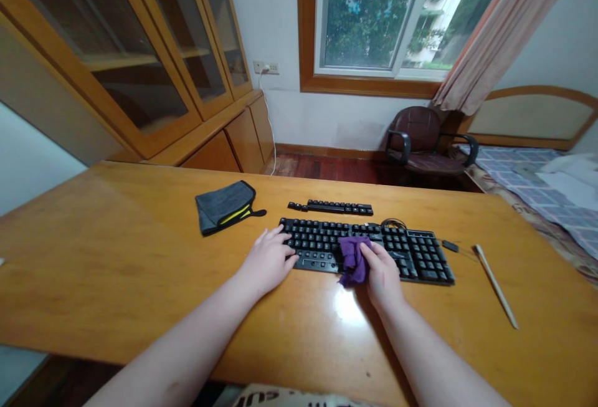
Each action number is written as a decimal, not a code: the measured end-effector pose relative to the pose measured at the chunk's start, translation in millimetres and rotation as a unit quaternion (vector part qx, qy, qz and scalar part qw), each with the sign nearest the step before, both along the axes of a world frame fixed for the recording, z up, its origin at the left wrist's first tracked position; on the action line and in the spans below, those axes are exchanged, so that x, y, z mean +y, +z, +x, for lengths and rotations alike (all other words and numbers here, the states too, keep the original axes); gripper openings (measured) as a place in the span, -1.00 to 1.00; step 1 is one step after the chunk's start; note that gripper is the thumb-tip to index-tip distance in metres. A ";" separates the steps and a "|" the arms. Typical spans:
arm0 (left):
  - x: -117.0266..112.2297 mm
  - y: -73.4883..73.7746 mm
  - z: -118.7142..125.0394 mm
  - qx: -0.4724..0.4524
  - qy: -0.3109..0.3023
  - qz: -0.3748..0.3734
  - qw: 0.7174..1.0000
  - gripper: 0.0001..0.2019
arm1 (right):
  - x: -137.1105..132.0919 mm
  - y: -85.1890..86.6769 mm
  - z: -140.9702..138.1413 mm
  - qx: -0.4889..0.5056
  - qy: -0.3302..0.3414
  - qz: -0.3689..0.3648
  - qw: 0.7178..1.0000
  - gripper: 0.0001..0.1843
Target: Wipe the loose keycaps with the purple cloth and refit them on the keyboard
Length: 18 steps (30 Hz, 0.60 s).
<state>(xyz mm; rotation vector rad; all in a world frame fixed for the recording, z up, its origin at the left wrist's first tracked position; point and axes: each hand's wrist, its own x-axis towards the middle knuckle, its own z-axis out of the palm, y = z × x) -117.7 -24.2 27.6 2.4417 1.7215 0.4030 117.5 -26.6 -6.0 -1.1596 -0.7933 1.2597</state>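
Note:
A black keyboard (411, 251) lies on the wooden desk (116, 257). My right hand (384, 273) is closed on a crumpled purple cloth (352, 258) and presses it onto the middle keys. My left hand (268, 258) lies flat on the keyboard's left end, fingers spread over the keys. Just behind the keyboard sits a row of loose black keycaps (331, 207).
A grey pouch with yellow trim (224, 206) lies left of the keycaps. A thin pale stick (496, 285) and a small black piece (450, 245) lie right of the keyboard. A brown armchair (420, 142), a bed (537, 176) and a glass-door cabinet (154, 58) stand beyond the desk.

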 end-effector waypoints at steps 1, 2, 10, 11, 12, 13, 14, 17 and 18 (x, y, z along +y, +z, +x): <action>6.8 4.0 0.4 0.005 -0.007 -0.003 1.000 -0.81 | 0.2 -0.5 -0.1 0.004 0.000 0.002 1.000 -0.76; 15.7 7.6 0.9 0.009 -0.011 -0.004 1.000 -0.80 | 0.5 -1.1 -0.1 0.008 0.000 0.003 1.000 -0.77; 130.5 3.3 10.1 0.024 0.076 -0.044 0.996 -0.74 | 1.6 -4.5 1.6 0.010 -0.001 0.004 1.000 -0.77; 141.8 0.1 11.8 0.023 0.074 -0.047 0.996 -0.73 | 1.4 -4.4 1.6 0.008 -0.001 0.003 1.000 -0.78; 151.3 -3.0 13.4 0.021 0.070 -0.051 0.996 -0.73 | 1.1 -4.2 1.4 0.006 -0.001 0.002 1.000 -0.78; 158.9 -6.0 14.7 0.018 0.065 -0.056 0.996 -0.74 | 0.7 -4.0 1.1 0.005 -0.001 0.000 1.000 -0.77; 164.8 -8.7 15.8 0.014 0.060 -0.063 0.996 -0.74 | 0.4 -3.9 0.7 0.004 -0.002 0.000 1.000 -0.77; 176.5 -15.5 17.6 0.002 0.044 -0.089 0.995 -0.76 | -0.3 -4.9 -0.5 0.006 0.006 0.001 1.000 -0.74; 179.3 -17.2 18.0 -0.003 0.041 -0.100 0.994 -0.78 | -0.4 -5.5 -0.7 0.008 0.013 0.001 1.000 -0.74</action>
